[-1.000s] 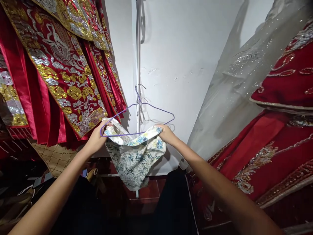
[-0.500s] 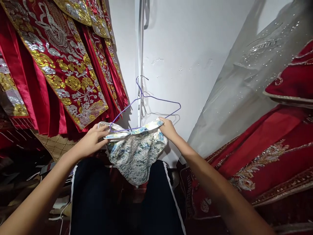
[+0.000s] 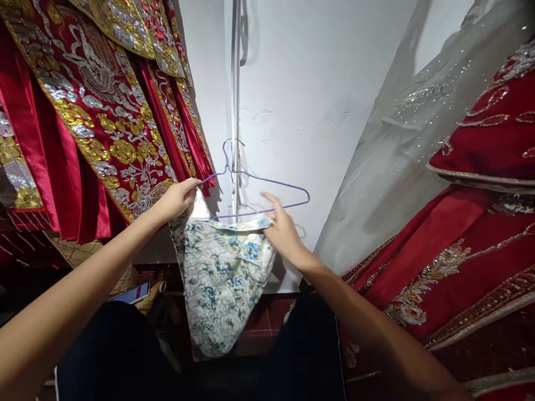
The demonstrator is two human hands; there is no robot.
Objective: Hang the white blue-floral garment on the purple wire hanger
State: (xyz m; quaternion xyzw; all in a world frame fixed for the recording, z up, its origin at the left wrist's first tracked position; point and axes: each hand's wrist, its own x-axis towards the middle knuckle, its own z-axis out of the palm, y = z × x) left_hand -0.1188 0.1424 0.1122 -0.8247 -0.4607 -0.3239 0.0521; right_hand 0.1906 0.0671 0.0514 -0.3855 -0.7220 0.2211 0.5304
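Note:
A white garment with a blue and green floral print (image 3: 228,278) hangs between my hands, in front of the wall. My left hand (image 3: 181,199) pinches its raised upper left corner, at the left end of a purple wire hanger (image 3: 271,181). My right hand (image 3: 286,234) holds the garment's upper right edge, index finger stretched out and slightly blurred near the hanger's bottom bar. The hanger's left end is hidden by the cloth and my left hand. Its right end sticks out bare past the garment, and its hook stands upright.
Red costumes with gold and silver embroidery (image 3: 121,128) hang at the left. On the right are a sheer sparkling white fabric (image 3: 388,139) and a red beaded dress (image 3: 468,234). A phone (image 3: 136,292) lies low at the left. Red floor tiles (image 3: 259,318) show below.
My left hand has lifted the garment's left corner up along the hanger. The garment now hangs longer and more spread out. My right index finger has stretched out.

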